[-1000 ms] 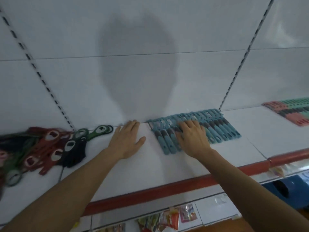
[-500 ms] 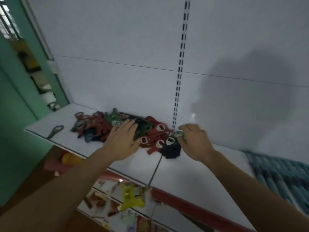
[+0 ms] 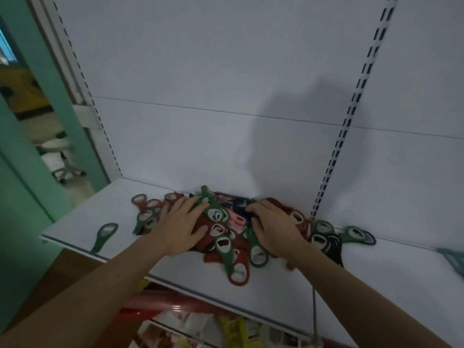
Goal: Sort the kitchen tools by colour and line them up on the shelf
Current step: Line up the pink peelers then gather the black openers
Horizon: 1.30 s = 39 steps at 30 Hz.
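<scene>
Jumbled heap of red, green, black and pink openers (image 3: 216,216) under flat left fingers (image 3: 187,206) and curled right fingers (image 3: 258,209), grip unclear.

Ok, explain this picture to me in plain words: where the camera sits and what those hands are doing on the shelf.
No machine here: these are a person's two bare hands, filmed by one camera worn on the head, looking down. On the white shelf lies a jumbled heap of bottle openers, red, green, black and pink; one green opener lies apart at the left. The left hand rests flat on the heap. The right hand curls its fingers into it; whether it grips one is unclear.
</scene>
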Available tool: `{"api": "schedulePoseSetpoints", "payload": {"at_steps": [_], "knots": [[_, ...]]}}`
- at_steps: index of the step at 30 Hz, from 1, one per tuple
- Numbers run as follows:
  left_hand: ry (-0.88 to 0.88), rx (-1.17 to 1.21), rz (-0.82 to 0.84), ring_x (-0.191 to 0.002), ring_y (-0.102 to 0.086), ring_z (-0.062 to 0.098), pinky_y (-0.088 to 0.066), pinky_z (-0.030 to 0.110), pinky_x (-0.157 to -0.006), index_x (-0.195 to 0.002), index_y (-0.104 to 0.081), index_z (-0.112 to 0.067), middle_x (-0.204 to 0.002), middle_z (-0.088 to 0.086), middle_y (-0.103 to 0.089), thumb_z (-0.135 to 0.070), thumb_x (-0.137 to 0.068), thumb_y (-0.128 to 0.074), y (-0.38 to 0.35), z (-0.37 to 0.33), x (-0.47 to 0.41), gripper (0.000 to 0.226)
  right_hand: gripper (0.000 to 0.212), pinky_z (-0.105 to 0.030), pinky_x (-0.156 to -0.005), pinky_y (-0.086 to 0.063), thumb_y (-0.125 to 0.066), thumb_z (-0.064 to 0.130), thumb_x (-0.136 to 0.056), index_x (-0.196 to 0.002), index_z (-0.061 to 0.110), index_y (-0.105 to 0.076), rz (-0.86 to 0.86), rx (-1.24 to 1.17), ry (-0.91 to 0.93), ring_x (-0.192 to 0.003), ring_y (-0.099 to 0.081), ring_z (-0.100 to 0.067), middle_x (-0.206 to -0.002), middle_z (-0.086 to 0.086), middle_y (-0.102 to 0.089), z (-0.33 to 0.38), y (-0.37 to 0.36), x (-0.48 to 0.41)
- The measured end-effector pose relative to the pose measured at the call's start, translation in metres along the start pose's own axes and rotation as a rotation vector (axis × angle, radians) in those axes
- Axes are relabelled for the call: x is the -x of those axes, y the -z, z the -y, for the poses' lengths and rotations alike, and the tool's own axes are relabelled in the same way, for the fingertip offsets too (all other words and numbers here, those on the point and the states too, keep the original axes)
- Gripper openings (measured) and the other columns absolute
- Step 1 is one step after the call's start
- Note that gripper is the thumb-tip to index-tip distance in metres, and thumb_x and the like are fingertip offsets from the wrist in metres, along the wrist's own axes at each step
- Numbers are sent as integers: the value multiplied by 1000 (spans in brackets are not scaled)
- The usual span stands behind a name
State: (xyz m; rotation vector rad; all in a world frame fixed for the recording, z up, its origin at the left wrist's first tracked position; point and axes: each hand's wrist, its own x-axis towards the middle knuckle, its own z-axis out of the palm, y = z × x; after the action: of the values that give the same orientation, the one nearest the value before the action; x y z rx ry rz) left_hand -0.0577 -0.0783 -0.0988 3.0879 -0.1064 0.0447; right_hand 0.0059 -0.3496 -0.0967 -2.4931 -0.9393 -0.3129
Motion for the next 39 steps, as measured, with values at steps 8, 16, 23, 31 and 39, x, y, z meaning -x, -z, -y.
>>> {"api": "schedulePoseSetpoints", "payload": {"at_steps": [8,16,23,31,39], "knots": [[-151,94,-77,-156,-6,24,-21,71,-115,-151,-30,-52,-169,-11,-8,-71,-96,-23,-42,55,-20,59,52,-52,-108,-39,-55,29,-91,-139,12,-45,414,365,-150,-133,-40,-36,-142,-11,-48,36,-63,-66],[-165,92,-149,-153,-21,24,-20,62,-118,-153,-27,-53,-167,-8,-20,-68,-98,-26,-51,79,-27,58,52,-49,-95,-50,-53,41,-98,-136,8,-44,570,410,-200,-118,-58,-35,-133,-13,-58,28,-58,-116],[-146,120,-171,-153,-22,23,-12,59,-123,-154,-28,-51,-167,-7,-22,-67,-98,-28,-49,77,-25,59,37,-40,-83,-56,-64,41,-90,-114,14,-60,612,461,-165,-98,-66,-29,-108,-7,-69,35,-54,-127],[-89,106,-189,-151,-24,20,-14,60,-121,-152,-34,-47,-161,-7,-32,-70,-96,-24,-51,80,-31,62,31,-42,-89,-46,-62,25,-92,-121,14,-58,426,710,-169,-110,-55,-29,-119,-9,-60,28,-54,-109],[-134,125,-233,-143,-38,24,-21,60,-119,-146,-45,-40,-152,-4,-43,-69,-96,-33,-53,90,-47,59,36,-42,-87,-54,-56,8,-96,-131,6,-48,338,524,-228,-111,-62,-34,-127,-18,-57,35,-79,-115]]}}
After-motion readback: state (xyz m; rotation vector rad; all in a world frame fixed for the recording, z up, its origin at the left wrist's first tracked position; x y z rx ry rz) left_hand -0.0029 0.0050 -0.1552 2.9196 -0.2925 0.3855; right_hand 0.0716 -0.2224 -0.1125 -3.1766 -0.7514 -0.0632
